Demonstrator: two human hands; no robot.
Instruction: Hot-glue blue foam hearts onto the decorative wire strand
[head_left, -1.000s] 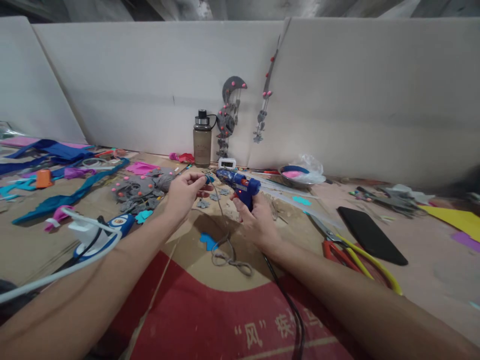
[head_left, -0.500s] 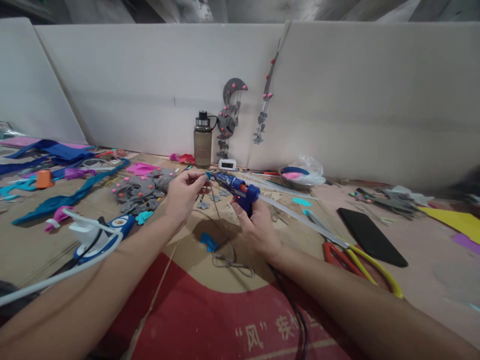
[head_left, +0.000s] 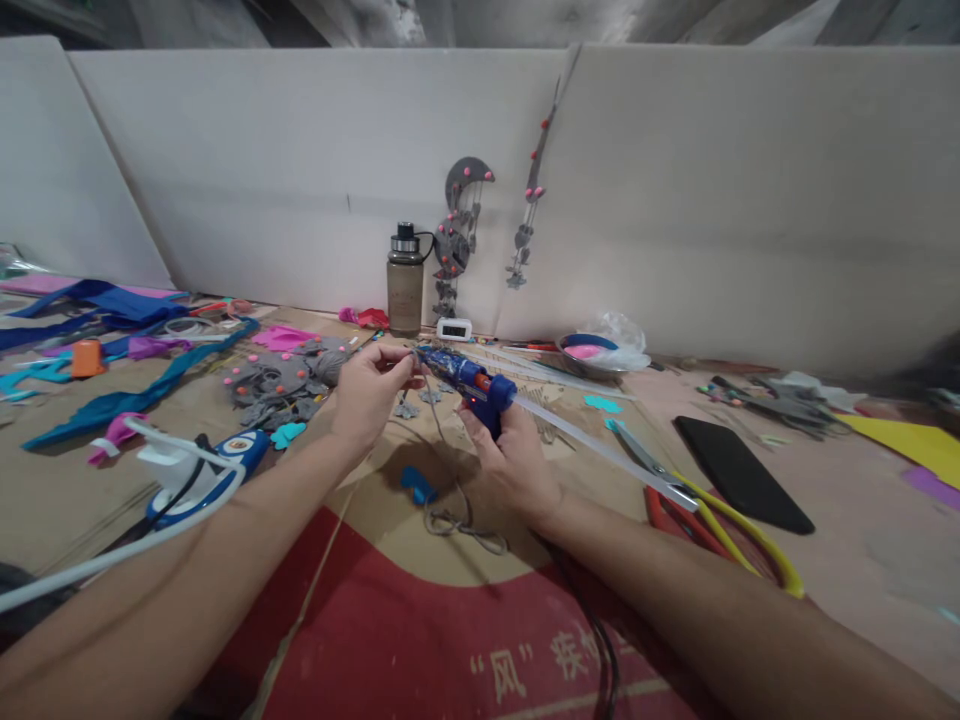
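My right hand (head_left: 514,462) grips the handle of a blue hot glue gun (head_left: 469,383); its nozzle points left, a clear glue stick juts out behind it to the right, and its black cord runs back toward me. My left hand (head_left: 369,388) pinches a small piece at the nozzle tip, too small to name. A grey string (head_left: 450,500) hangs from that spot and coils on the cardboard, beside a blue felt piece (head_left: 417,486).
Grey felt shapes with pink beads (head_left: 277,385) lie left of my hands. A bottle (head_left: 405,279) and small clock (head_left: 454,328) stand by the white back wall. Scissors with yellow handles (head_left: 705,505), a black phone (head_left: 742,472) and a bowl (head_left: 592,352) lie right. A white-and-blue device (head_left: 195,470) sits near left.
The glue gun has tilted lower, its nozzle moving left to meet my left fingers. The glue stick at its back now sticks out further to the right.
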